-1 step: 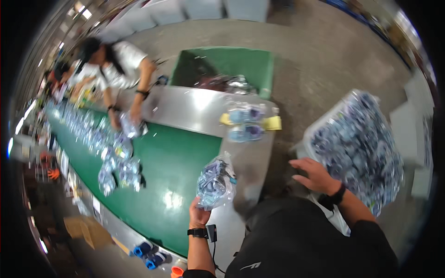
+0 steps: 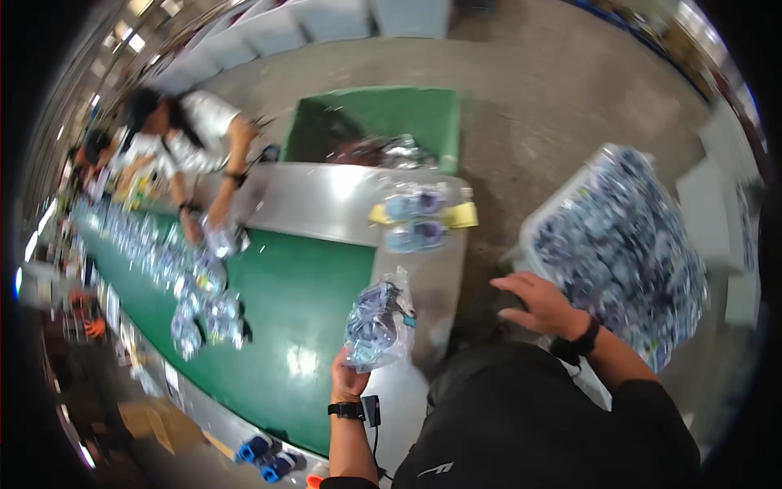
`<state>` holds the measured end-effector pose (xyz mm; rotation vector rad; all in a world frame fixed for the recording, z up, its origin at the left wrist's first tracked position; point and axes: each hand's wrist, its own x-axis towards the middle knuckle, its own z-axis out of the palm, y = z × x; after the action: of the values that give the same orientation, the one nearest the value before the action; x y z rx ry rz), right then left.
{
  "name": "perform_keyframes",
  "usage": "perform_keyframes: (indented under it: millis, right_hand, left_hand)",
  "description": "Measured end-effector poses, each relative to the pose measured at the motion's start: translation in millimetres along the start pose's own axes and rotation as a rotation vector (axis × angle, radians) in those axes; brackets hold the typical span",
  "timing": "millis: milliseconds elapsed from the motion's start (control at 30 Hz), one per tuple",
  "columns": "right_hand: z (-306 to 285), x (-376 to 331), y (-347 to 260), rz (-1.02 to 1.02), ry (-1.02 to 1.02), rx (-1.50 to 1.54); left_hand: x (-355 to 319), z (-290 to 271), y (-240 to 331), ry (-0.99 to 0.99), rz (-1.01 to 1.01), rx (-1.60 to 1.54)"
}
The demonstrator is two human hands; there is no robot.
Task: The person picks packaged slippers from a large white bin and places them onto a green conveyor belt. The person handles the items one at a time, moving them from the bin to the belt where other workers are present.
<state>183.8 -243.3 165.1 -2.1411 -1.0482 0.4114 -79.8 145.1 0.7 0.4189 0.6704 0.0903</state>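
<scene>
My left hand grips a clear plastic bag of light-blue and purple shoes from below, over the near metal edge of the belt table. To the right, my right hand is raised and holds nothing, its fingers and thumb apart. It is beside a pale bin heaped with similar bagged shoes. On the metal tabletop, two light-blue and purple shoes in clear wrap lie by yellow pieces.
A green conveyor belt carries a line of bagged shoes. A co-worker reaches over it at the far left. Behind the table stands a green bin. Blue shoes and a cardboard box are at the lower left.
The table, belt and bins have shifted slightly left in view. My left hand with its bag is nearly unmoved in the picture; my right hand sits slightly further left.
</scene>
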Motion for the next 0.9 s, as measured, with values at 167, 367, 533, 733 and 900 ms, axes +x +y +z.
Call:
perform_keyframes:
  millis: [167,367,533,733,900]
  right_hand:
    - [-36.2,-40.6,-21.3,-0.270,0.099,-0.047]
    - [-39.1,-158.7,27.6,-0.155,0.342,-0.026]
    - [-40.0,-286.3,67.2,0.148,0.539,-0.038]
    - [-77.3,-445.8,87.1,0.677,0.829,-0.299]
    - [-103.0,-548.2,130.8,1.075,1.141,-0.563]
  left_hand:
    - [40.5,108.6,-45.8,-0.243,-0.311,0.307]
    - [53.1,240.2,-177.9,-0.442,-0.604,0.588]
    - [48.2,278.1,-266.1,-0.523,-0.820,0.626]
    - [40.8,279.5,-294.4,-0.385,-0.596,0.976]
    - [48.6,247.0,-277.8,-0.215,-0.384,1.149]
